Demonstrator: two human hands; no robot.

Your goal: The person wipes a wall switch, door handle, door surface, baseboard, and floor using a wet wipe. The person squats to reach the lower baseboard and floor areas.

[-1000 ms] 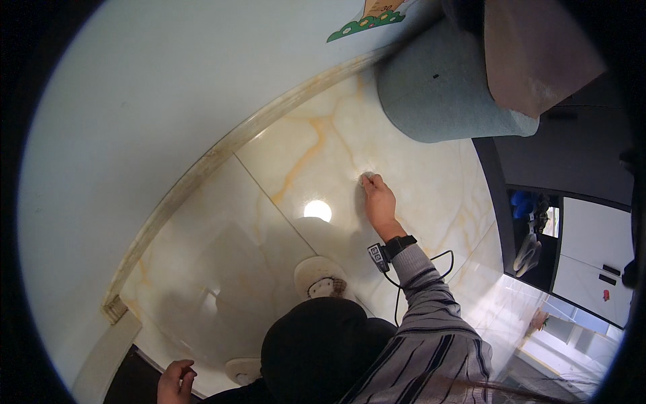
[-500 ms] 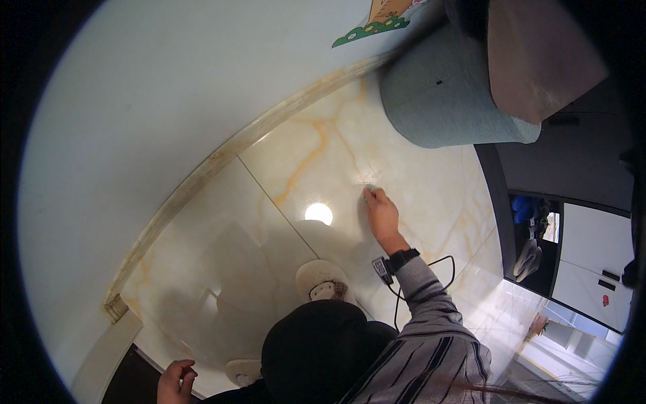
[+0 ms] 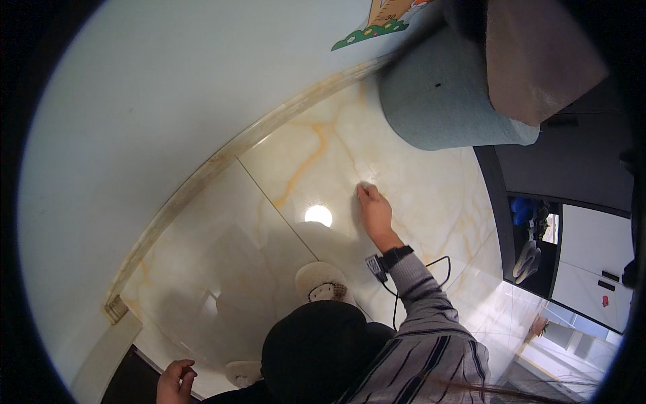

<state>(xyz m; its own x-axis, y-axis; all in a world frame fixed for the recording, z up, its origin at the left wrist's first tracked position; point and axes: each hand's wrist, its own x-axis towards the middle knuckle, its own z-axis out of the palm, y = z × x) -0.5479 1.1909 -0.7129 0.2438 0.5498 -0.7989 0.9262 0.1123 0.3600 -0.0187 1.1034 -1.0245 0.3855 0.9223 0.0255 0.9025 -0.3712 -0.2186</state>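
Note:
My right hand (image 3: 375, 207) reaches down to the glossy cream floor tiles (image 3: 296, 151), its fingers pressed together at the surface. Whatever they pinch, if anything, is too small or hidden to name. On that wrist sits a black strap with a small device (image 3: 375, 267), from which a thin black cable (image 3: 395, 306) loops back along the striped sleeve. My left hand (image 3: 176, 382) hangs at the lower left, fingers loosely bent and apart, with nothing in it.
A grey-blue upholstered seat (image 3: 437, 94) stands at the upper right. Dark cabinets with an open shoe compartment (image 3: 531, 236) line the right. A pale wall with a stone skirting (image 3: 222, 158) curves along the left. My white slippers (image 3: 323, 279) are below.
My right hand has shifted slightly left and away from me along the floor, its fingers still together. My left hand stays where it was.

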